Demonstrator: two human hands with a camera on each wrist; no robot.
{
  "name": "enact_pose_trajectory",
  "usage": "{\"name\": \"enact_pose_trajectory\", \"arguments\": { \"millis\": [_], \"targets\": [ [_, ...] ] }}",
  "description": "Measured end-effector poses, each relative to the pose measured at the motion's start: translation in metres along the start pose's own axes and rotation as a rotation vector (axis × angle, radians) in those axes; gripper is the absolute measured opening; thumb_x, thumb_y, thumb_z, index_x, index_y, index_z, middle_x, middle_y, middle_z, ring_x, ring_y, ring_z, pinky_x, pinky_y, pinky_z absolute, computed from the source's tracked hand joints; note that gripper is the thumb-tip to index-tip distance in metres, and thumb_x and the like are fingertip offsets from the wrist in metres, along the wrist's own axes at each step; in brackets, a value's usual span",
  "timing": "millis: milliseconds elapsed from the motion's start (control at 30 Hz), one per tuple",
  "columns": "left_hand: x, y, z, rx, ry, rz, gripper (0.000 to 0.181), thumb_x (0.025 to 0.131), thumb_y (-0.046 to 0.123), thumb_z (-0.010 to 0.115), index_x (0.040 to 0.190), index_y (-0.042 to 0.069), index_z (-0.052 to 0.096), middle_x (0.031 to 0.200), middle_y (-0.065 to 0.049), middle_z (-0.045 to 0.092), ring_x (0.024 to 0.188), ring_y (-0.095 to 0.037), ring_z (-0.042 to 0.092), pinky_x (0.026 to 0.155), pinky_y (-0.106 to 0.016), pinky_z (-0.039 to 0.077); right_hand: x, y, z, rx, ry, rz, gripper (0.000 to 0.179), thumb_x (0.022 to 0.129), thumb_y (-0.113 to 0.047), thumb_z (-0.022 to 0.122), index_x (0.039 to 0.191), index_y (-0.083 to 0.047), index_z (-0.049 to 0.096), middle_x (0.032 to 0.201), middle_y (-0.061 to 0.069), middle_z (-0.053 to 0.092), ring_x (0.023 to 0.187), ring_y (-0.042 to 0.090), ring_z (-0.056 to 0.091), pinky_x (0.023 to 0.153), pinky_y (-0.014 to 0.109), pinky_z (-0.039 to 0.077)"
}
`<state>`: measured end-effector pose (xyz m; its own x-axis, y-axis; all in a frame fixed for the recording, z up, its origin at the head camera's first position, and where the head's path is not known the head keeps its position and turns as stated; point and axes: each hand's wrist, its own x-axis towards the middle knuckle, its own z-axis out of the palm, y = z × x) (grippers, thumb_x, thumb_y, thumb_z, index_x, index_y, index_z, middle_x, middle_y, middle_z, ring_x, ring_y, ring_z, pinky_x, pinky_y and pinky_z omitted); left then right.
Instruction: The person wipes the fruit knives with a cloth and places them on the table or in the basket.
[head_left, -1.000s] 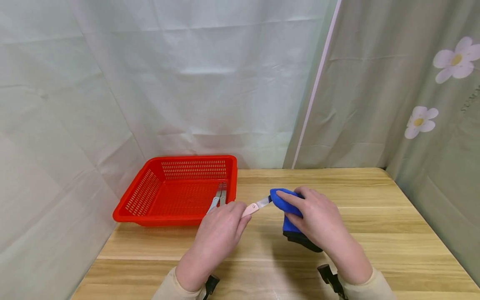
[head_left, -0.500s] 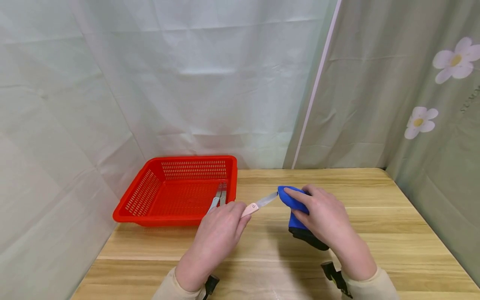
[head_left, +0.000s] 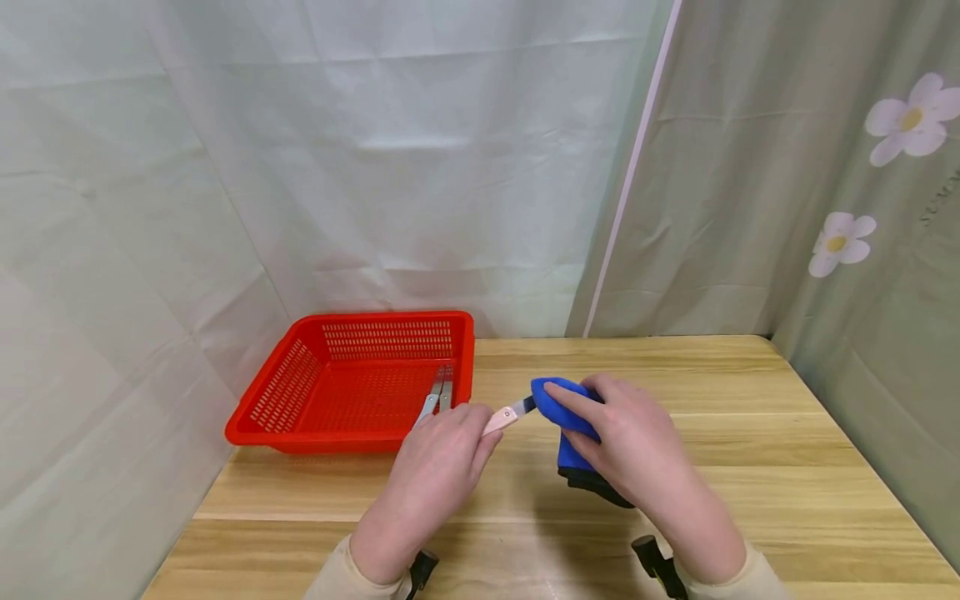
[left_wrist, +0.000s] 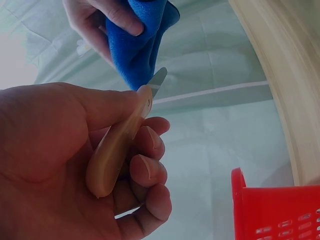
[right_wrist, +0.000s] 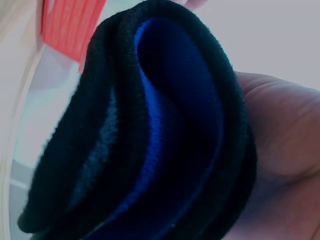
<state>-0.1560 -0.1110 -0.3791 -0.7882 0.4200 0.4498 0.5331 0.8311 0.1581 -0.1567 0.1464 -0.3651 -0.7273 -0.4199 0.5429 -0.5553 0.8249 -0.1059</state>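
Observation:
My left hand point(head_left: 442, 458) grips the pale pink handle of a knife point(head_left: 501, 419), its metal blade pointing right and away. In my right hand point(head_left: 633, 437) is a folded blue cloth point(head_left: 558, 407) with a black border, wrapped over the outer part of the blade. Only a short stretch of metal shows between handle and cloth in the head view. The left wrist view has the thumb along the knife handle point(left_wrist: 112, 155) with fingers curled beneath, and the blade tip beside the blue cloth point(left_wrist: 132, 55). Thick dark folds of cloth point(right_wrist: 130, 125) fill the right wrist view.
A red perforated basket point(head_left: 352, 440) stands at the left, just beyond my left hand. Metal utensils point(head_left: 444, 383) with pale handles lie along its right side. The wooden table point(head_left: 750, 467) meets hanging curtains point(head_left: 450, 167) at the back and both sides.
My right hand and the cloth first slid right toward the blade tip, baring most of the blade, then came back left toward the handle. My left hand and the knife stayed put.

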Motion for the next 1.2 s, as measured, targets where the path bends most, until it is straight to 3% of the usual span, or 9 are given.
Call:
{"name": "enact_pose_trajectory", "arguments": {
  "millis": [467, 1200],
  "targets": [
    [-0.001, 0.0, 0.001, 0.0, 0.015, 0.023, 0.02, 0.104, 0.026, 0.081, 0.1, 0.014, 0.065, 0.076, 0.007, 0.049, 0.067, -0.013, 0.046, 0.063, -0.031, 0.04, -0.001, -0.019, 0.006, 0.005, -0.047, -0.04, 0.065, 0.083, -0.02, 0.1, 0.142, -0.031, 0.076, 0.113, 0.007, 0.069, 0.094, 0.024, 0.069, 0.084, 0.046, 0.059],
    [-0.001, 0.001, -0.001, 0.013, 0.005, 0.009, 0.02, 0.104, 0.028, 0.081, 0.101, 0.015, 0.066, 0.076, 0.008, 0.049, 0.067, -0.011, 0.045, 0.063, -0.03, 0.041, 0.001, 0.002, 0.007, 0.004, -0.056, 0.047, 0.061, 0.084, -0.019, 0.099, 0.141, -0.029, 0.077, 0.114, 0.01, 0.071, 0.094, 0.027, 0.071, 0.079, 0.048, 0.061]
  ]
}}
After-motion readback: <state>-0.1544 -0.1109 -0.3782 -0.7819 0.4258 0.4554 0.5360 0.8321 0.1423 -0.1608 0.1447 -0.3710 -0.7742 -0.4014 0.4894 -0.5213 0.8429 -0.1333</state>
